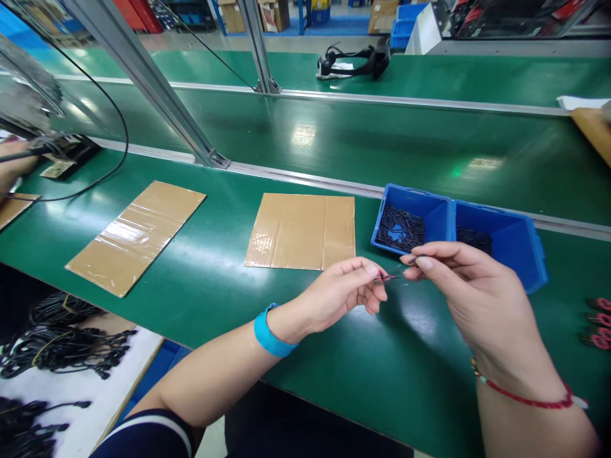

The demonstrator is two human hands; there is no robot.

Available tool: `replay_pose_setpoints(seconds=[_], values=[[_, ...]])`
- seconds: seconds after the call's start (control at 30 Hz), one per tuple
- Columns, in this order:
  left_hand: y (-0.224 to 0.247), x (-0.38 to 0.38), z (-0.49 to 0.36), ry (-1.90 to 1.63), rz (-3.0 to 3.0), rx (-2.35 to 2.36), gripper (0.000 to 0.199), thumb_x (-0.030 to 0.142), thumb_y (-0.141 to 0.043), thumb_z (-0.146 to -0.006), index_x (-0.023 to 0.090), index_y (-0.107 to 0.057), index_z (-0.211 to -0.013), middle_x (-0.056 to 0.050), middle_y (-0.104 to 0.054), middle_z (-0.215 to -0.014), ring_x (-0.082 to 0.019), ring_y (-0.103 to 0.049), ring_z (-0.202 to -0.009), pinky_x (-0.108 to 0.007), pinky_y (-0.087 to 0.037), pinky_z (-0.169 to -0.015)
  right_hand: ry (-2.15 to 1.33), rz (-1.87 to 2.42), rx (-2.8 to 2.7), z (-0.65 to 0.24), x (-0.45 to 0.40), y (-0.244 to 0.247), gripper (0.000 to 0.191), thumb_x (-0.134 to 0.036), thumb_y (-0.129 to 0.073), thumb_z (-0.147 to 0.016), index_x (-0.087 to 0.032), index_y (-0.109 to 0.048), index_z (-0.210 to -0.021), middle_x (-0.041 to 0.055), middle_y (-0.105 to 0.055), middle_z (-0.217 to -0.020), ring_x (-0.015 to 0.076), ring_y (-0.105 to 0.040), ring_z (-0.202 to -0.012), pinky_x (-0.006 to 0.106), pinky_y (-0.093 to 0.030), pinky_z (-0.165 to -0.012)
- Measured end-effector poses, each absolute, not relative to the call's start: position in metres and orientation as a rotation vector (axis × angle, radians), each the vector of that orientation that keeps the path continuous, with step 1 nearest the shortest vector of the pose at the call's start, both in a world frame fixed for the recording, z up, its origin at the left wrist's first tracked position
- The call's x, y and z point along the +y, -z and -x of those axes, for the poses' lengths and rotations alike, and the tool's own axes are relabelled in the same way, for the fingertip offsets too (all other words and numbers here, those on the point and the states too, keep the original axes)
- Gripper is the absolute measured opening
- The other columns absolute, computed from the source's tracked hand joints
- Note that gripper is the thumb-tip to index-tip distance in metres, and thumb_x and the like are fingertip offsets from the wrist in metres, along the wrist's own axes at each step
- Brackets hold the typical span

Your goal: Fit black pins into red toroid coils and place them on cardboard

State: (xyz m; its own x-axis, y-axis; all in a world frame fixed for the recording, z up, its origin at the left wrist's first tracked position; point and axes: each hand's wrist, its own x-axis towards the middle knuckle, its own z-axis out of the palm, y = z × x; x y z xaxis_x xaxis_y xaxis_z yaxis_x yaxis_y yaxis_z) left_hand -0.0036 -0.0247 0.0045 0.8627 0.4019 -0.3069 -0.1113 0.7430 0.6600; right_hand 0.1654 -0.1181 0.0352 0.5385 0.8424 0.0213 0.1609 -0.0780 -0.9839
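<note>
My left hand (pixel 351 283), with a blue band at its wrist, pinches a small red and black wire end (pixel 384 277) between thumb and fingers. Just to its right, my right hand (pixel 482 292) holds a short, thin black piece (pixel 414 259) in a pinch, most of it covered by the fingertips. A narrow gap separates the two pinches. Behind my right hand are two joined blue bins: the left bin (pixel 438 216) holds many short black tube-like pieces (pixel 400 226), and the right bin (pixel 513 238) has similar dark pieces (pixel 473 239), partly hidden by my hand.
Two cardboard sheets (pixel 305 230) (pixel 138 235) lie on the green table (pixel 214 280). Several black-and-pink parts (pixel 599 321) sit at the right edge. Bundled black cables (pixel 57 343) are at lower left. Another person's arm (pixel 16 162) shows at far left, near a metal post (pixel 147 83).
</note>
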Motion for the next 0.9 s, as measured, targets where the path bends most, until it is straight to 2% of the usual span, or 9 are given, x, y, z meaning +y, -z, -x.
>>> replay_pose_setpoints(seconds=[0.17,0.27,0.63,0.9], values=[[-0.0029,-0.0258,0.0042,-0.222,-0.713,0.467,0.031,0.044,-0.067,-0.091,0.013,-0.065,-0.09,-0.002,-0.066,-0.069,-0.008,-0.058,-0.054,-0.023,-0.043,-0.056,-0.768,1.556,-0.899,-0.1658,-0.1179,-0.0378,0.014,-0.038,-0.078,-0.086,-0.024,-0.078,-0.091,0.0033,-0.078,-0.086,0.0122,-0.069,-0.063,0.025,-0.06,-0.06],[-0.0027,-0.0258,0.0042,-0.227,-0.721,0.469,0.033,0.046,-0.068,-0.09,0.013,-0.065,-0.089,-0.001,-0.066,-0.069,-0.008,-0.058,-0.054,-0.023,-0.043,-0.056,-0.817,1.541,-0.916,-0.1658,-0.1187,-0.0394,0.015,-0.038,-0.077,-0.086,-0.024,-0.078,-0.09,0.0031,-0.077,-0.08,0.0119,-0.066,-0.06,0.025,-0.058,-0.057],[-0.0028,-0.0258,0.004,-0.231,-0.721,0.462,0.034,0.047,-0.069,-0.088,0.013,-0.065,-0.09,-0.002,-0.066,-0.07,-0.008,-0.058,-0.055,-0.023,-0.044,-0.056,-0.828,1.534,-0.94,-0.1651,-0.1203,-0.0427,0.011,-0.035,-0.076,-0.087,-0.025,-0.078,-0.088,0.0017,-0.074,-0.074,0.0114,-0.065,-0.058,0.024,-0.057,-0.055],[-0.0037,-0.0256,0.0039,-0.247,-0.698,0.446,0.032,0.044,-0.07,-0.089,0.013,-0.066,-0.09,-0.002,-0.066,-0.071,-0.008,-0.058,-0.057,-0.023,-0.043,-0.057,-0.844,1.544,-0.969,-0.1643,-0.1226,-0.0423,0.016,-0.034,-0.077,-0.087,-0.026,-0.079,-0.1,0.0038,-0.079,-0.088,0.0126,-0.07,-0.064,0.025,-0.062,-0.059]])
